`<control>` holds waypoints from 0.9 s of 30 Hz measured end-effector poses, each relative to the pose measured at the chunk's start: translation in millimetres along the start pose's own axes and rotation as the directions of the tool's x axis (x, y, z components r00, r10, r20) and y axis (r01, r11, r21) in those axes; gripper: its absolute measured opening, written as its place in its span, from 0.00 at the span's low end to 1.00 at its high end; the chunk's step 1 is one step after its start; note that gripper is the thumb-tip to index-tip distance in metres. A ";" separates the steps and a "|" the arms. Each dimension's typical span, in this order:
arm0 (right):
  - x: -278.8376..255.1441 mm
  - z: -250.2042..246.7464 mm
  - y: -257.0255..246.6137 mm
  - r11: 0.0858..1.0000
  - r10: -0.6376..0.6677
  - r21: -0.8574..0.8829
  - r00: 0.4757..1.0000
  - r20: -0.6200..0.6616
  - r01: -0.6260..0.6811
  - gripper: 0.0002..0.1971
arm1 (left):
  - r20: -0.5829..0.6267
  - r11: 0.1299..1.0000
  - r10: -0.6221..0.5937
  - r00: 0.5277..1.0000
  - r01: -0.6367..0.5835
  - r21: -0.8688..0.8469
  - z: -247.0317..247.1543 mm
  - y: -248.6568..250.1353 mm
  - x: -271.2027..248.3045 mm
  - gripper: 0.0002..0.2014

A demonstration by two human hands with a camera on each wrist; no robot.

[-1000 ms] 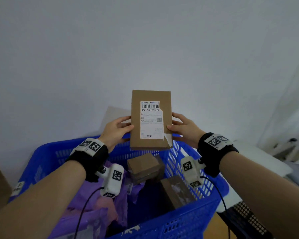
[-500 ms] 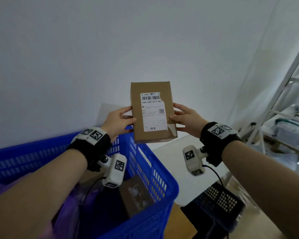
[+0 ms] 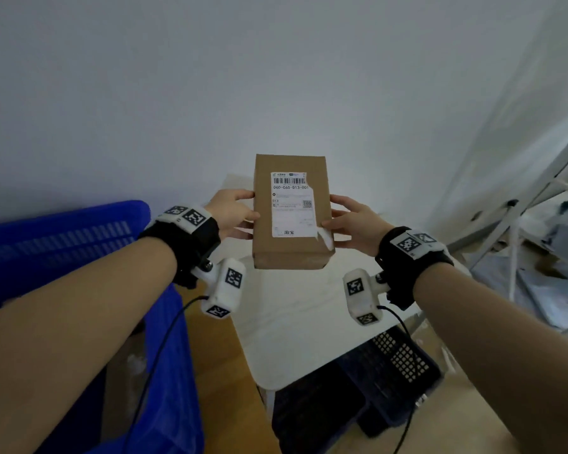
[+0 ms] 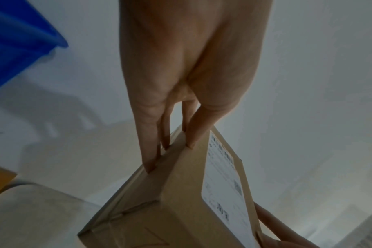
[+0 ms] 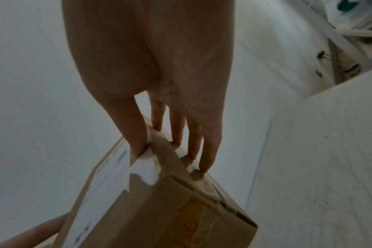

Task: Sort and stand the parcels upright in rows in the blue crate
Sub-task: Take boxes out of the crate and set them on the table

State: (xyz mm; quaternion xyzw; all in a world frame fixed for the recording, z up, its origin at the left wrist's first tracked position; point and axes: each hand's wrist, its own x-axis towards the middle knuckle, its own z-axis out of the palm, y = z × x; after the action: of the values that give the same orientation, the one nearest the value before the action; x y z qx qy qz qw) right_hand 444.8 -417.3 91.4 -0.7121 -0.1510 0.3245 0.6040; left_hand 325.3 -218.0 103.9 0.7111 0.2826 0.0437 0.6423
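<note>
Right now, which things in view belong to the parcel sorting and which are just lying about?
Job:
- cardboard parcel, held by left hand and right hand
- blue crate

Lying about:
- white table
- black crate
- metal shelf

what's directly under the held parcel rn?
Under the cardboard parcel, held by the left hand and right hand, is a white table, clear of it. The blue crate sits off to the left. The parcel's back is hidden.

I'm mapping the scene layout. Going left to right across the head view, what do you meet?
Blue crate → left hand → parcel → right hand → white rack.
</note>
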 end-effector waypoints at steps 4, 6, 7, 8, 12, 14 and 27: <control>37.5 -29.4 46.8 0.994 0.101 0.048 0.995 0.004 -0.101 0.32 | -0.036 0.992 -0.126 0.991 0.126 -0.005 37.6 -29.1 44.2 0.28; 55.0 -39.4 72.6 0.986 0.154 0.068 0.988 -0.002 -0.153 0.31 | -0.073 0.984 -0.178 0.981 0.178 -0.004 54.2 -49.3 64.7 0.25; 63.0 -43.2 86.4 0.980 0.184 0.073 0.983 -0.006 -0.183 0.31 | -0.083 0.978 -0.207 0.975 0.208 -0.004 62.3 -60.7 73.3 0.24; 70.6 -46.3 99.8 0.974 0.213 0.075 0.977 -0.006 -0.212 0.32 | -0.085 0.971 -0.238 0.968 0.238 -0.007 69.8 -72.6 81.9 0.23; 95.0 -53.9 148.5 0.947 0.316 0.052 0.949 0.016 -0.316 0.34 | -0.082 0.932 -0.363 0.928 0.359 -0.060 93.8 -121.9 103.3 0.21; 103.0 -56.0 165.4 0.935 0.350 0.036 0.936 0.040 -0.352 0.34 | -0.103 0.914 -0.405 0.908 0.399 -0.080 100.5 -143.1 108.1 0.23; 125.0 -67.1 219.1 0.910 0.412 0.006 0.907 0.084 -0.414 0.37 | -0.127 0.889 -0.442 0.888 0.415 -0.194 132.1 -199.3 107.9 0.27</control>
State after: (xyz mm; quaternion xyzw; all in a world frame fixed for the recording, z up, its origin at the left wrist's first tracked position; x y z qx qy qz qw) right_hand 542.3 -441.9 -149.4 -0.7071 -0.0174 0.4750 0.5235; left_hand 402.8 -282.9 -138.1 0.5704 0.4814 -0.0173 0.6653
